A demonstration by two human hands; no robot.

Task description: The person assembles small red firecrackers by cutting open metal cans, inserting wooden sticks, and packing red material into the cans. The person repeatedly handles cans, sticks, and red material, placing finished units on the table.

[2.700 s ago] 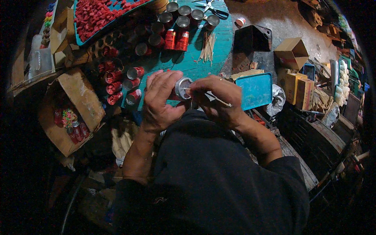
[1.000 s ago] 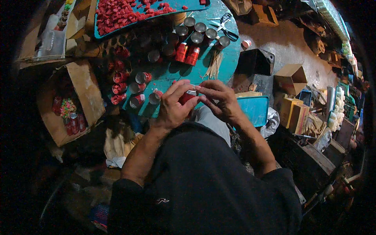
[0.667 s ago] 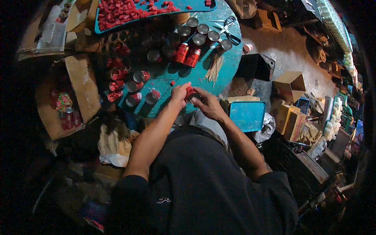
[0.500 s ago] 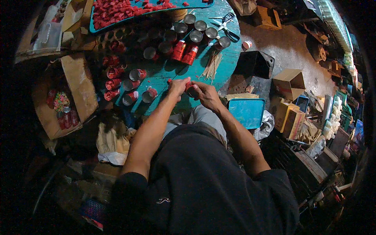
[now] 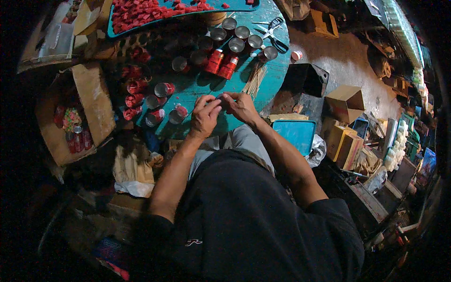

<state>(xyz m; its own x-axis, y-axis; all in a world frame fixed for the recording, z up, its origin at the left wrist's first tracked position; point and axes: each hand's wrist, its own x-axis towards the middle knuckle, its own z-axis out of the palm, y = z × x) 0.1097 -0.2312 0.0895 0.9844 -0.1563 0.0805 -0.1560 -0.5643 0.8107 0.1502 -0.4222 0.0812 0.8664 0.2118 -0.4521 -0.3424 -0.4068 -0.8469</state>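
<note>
My left hand (image 5: 205, 115) and my right hand (image 5: 241, 107) meet above the near edge of the turquoise round table (image 5: 213, 89). Both have curled fingers, pinching around a small dark thing that they largely cover; I cannot make out its kind. Left of my hands stand several red cans with cut-off tops, one of them a cut can (image 5: 176, 115) close to my left fingers. Beyond my hands are two red cans (image 5: 221, 64) standing together and several open silvery can cups (image 5: 236, 45). A bundle of thin wooden sticks (image 5: 256, 80) lies past my right hand.
Scissors with black handles (image 5: 271, 34) lie at the table's far right. A blue tray (image 5: 111, 33) holds many red cubes (image 5: 155, 13). A cardboard box (image 5: 96, 103) with cans stands left; a blue tray (image 5: 294, 135), black crate (image 5: 307, 79) and open carton (image 5: 346, 101) are at right.
My left hand has drawn back slightly to the left and turned, its fingers now bent upward. My right hand has shifted a little; the cut can seen between them is now mostly hidden.
</note>
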